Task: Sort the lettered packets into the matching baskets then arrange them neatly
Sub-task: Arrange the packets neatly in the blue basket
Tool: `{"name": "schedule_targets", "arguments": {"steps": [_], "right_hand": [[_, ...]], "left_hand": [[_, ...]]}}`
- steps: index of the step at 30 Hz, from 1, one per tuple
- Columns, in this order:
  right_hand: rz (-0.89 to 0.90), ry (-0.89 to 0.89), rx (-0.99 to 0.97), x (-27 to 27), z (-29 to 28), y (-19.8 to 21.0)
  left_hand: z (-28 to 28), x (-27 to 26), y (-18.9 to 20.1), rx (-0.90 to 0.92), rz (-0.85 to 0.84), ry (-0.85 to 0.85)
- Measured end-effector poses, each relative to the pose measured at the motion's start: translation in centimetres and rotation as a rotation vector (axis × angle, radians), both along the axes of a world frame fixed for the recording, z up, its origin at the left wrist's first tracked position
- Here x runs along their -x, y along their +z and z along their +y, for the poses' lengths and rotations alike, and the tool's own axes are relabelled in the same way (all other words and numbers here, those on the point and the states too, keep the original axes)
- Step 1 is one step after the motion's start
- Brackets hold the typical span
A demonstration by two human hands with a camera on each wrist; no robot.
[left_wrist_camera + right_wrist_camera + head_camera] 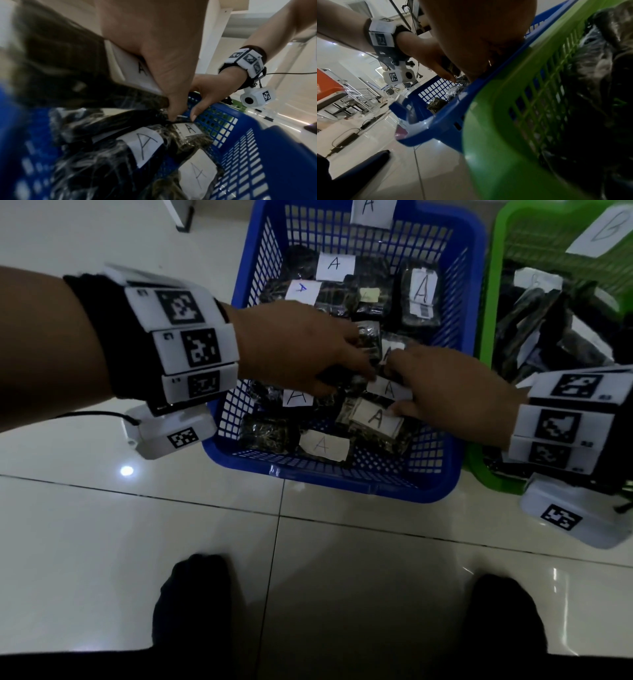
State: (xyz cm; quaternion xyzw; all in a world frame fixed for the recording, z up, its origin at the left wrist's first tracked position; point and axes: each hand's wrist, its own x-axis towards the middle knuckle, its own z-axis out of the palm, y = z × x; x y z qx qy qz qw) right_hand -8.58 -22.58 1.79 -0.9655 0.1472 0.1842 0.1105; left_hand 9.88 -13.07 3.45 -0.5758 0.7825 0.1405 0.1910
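Note:
The blue basket (359,484) on the floor holds several dark packets with white "A" labels. My left hand (359,357) reaches in from the left and grips one dark A packet (68,67), thumb over its label. My right hand (394,381) comes in from the right, its fingers curled over the label of another A packet (385,387) in the basket's middle. Its thumb rests by a further labelled packet (376,419). The two hands almost touch. In the left wrist view the right hand's fingertips (193,116) point down at a packet beside the basket wall (274,142).
A green basket (486,302) with dark packets and a "B" card (599,231) stands against the blue one on the right. An "A" card (371,210) hangs on the blue basket's far wall. My feet (191,604) stand on white tiles; cables (347,138) lie left.

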Motion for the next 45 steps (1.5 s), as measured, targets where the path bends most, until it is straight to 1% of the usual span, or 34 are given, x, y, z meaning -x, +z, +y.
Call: {"name": "schedule_targets", "arguments": {"steps": [2, 4, 7, 12, 16, 20, 26, 28, 29, 32, 36, 38, 41, 45], "right_hand": [[0.058, 0.074, 0.106, 0.4, 0.5, 0.6], [0.152, 0.181, 0.210, 1.1, 1.4, 0.8], [0.221, 0.293, 0.255, 1.9, 2.6, 0.6], [0.235, 0.296, 0.282, 0.8, 3.4, 0.0], [0.241, 0.251, 0.280, 0.4, 3.9, -0.2], [0.191, 0.210, 0.246, 0.9, 3.4, -0.2], [0.164, 0.114, 0.151, 1.4, 2.4, 0.8], [0.155, 0.130, 0.160, 1.2, 2.0, 1.6], [0.164, 0.159, 0.194, 1.1, 1.8, 2.0], [0.251, 0.262, 0.321, 0.7, 1.2, 3.0], [0.299, 0.274, 0.294, 0.4, 0.6, 3.6], [0.319, 0.286, 0.288, 0.5, 0.8, 3.4], [0.334, 0.303, 0.309, 0.9, 1.3, 2.7], [0.345, 0.310, 0.306, 0.9, 1.3, 1.9]], "left_hand": [[-0.2, 0.3, -0.1, -0.078, -0.035, -0.067], [-0.3, 0.3, -0.5, -0.112, -0.064, -0.090], [-0.4, 0.2, -0.7, -0.139, -0.074, -0.075], [-0.5, 0.1, -0.7, -0.157, -0.044, -0.036], [-0.3, 0.4, -0.9, -0.157, -0.058, -0.019], [-0.1, 0.4, -1.0, -0.150, -0.105, -0.037], [0.0, 0.7, -1.2, -0.166, -0.113, -0.046], [0.0, 0.7, -1.3, -0.164, -0.119, -0.043], [0.1, 0.7, -1.3, -0.164, -0.119, -0.040], [0.1, 0.5, -1.3, -0.190, -0.096, -0.013], [0.4, -0.7, 0.0, -0.209, 0.024, 0.057], [0.7, -1.6, 1.0, -0.214, 0.049, 0.094], [1.6, -2.5, 1.9, -0.305, -0.032, 0.100], [3.3, -1.9, 1.2, -0.418, -0.135, 0.043]]}}
